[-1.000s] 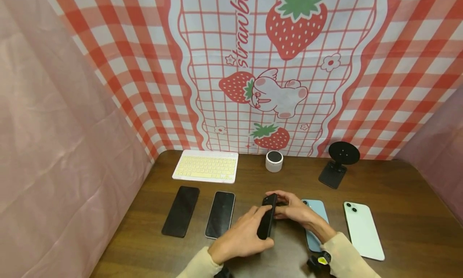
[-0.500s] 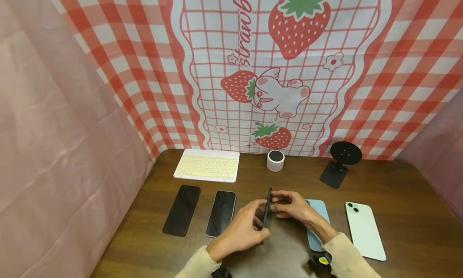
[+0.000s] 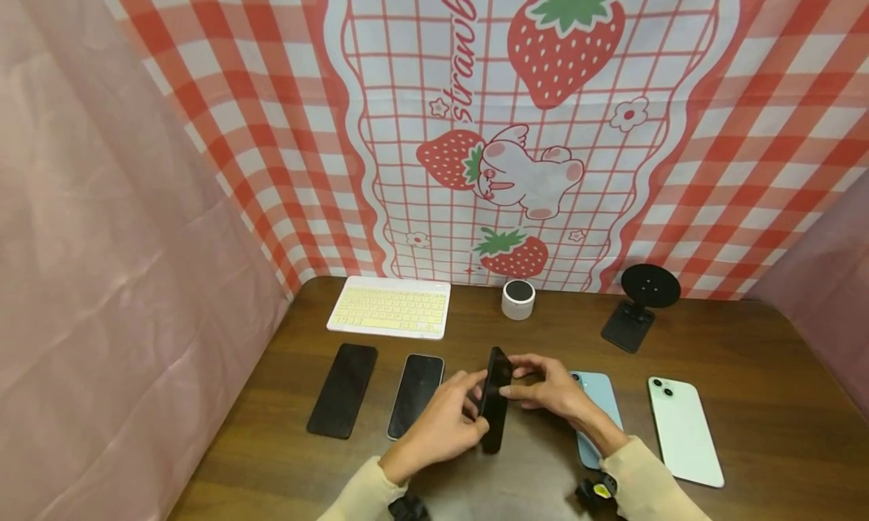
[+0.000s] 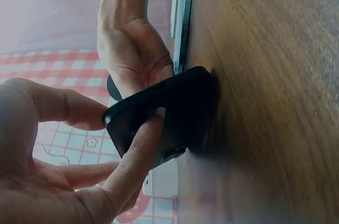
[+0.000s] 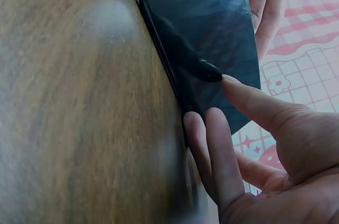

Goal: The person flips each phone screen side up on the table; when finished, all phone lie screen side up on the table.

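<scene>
A black smartphone (image 3: 495, 419) stands tilted on a long edge at the front middle of the table, its glossy screen turned to my right hand. My left hand (image 3: 444, 423) grips it from the left; in the left wrist view one finger lies across the dark back (image 4: 185, 97), near the camera bump. From the other side my right hand (image 3: 553, 393) pinches the far end, the thumb on the screen (image 5: 190, 33) and other fingers at the lower edge. Flat beside my left hand lies a dark-screened phone (image 3: 416, 389); a blue phone (image 3: 599, 400) lies partly under my right forearm.
Another black phone (image 3: 342, 389) lies at the left, a pale green phone (image 3: 686, 430) at the right. Along the back are a white keyboard with yellow keys (image 3: 390, 308), a small white cylinder with a black top (image 3: 518, 301) and a black stand (image 3: 641, 298).
Between my hands the smartphone has turned from showing its back, through edge-on, to showing its screen. My right thumb has come onto the screen; the left hand has shifted slightly left.
</scene>
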Tool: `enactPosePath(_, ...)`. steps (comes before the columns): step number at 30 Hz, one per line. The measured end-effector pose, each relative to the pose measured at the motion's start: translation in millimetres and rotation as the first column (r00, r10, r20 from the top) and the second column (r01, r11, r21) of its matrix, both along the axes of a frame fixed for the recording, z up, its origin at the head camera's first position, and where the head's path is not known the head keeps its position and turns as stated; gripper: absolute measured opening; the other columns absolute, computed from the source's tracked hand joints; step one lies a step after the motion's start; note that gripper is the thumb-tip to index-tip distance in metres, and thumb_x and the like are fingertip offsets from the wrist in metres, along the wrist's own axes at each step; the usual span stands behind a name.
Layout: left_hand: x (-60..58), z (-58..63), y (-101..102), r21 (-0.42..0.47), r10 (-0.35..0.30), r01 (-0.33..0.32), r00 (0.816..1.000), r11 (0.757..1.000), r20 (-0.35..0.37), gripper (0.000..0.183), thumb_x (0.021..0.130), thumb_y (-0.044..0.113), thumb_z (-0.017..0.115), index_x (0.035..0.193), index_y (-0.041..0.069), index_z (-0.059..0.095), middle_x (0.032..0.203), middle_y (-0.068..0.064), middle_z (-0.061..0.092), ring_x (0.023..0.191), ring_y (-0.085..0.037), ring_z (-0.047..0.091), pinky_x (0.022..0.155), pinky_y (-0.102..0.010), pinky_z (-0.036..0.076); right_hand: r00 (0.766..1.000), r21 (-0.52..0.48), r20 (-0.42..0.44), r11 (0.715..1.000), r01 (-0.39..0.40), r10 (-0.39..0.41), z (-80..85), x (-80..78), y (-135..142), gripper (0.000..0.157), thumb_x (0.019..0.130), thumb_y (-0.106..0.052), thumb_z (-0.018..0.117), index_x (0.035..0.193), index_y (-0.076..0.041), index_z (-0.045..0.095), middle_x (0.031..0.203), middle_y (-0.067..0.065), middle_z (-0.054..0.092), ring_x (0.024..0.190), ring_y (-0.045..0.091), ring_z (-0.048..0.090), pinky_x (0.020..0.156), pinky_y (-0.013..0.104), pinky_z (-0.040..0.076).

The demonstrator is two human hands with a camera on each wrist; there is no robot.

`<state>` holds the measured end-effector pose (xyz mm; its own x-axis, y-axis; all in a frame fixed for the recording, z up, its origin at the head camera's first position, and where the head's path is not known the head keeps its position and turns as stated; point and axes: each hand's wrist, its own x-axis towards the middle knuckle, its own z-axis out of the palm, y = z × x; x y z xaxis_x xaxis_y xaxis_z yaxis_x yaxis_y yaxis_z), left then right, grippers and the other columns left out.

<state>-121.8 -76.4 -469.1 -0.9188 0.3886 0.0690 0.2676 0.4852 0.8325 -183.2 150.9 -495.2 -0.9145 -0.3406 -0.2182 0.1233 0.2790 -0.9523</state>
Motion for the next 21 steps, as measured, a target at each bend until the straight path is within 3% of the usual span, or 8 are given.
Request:
enactPosePath(13,2.2,-5.3,-8,-0.043,0.013,-0.014,0.999,0.999,-0.03,0.069,0.079,-0.005,0.069,0.145,-0.012,0.051,0.105,-0.011,0.061,0.081,-0.006,0.063,0.075,-0.019,0.054,0.989,0.179,-0.147,0.982,0.05,-0.024,-2.0,3.1,-4,0.072,0.073,-0.017,0.095,0.137,-0.005,0.065,0.115,0.018,0.069,0.096,0.021,0.066,0.074,0.025,0.051)
enactPosePath(21,5.8,-12.0,-9,-0.105,0.041,-0.04,0.999,0.994,0.01,0.073,0.079,0.006,0.084,0.142,-0.011,0.051,0.107,-0.009,0.06,0.083,-0.008,0.065,0.074,-0.02,0.053,0.982,0.256,-0.188,0.964,0.066,-0.017,-2.0,1.8,-6,0.072,0.07,-0.02,0.096,0.136,-0.009,0.067,0.115,0.014,0.071,0.088,0.017,0.065,0.074,0.027,0.05)
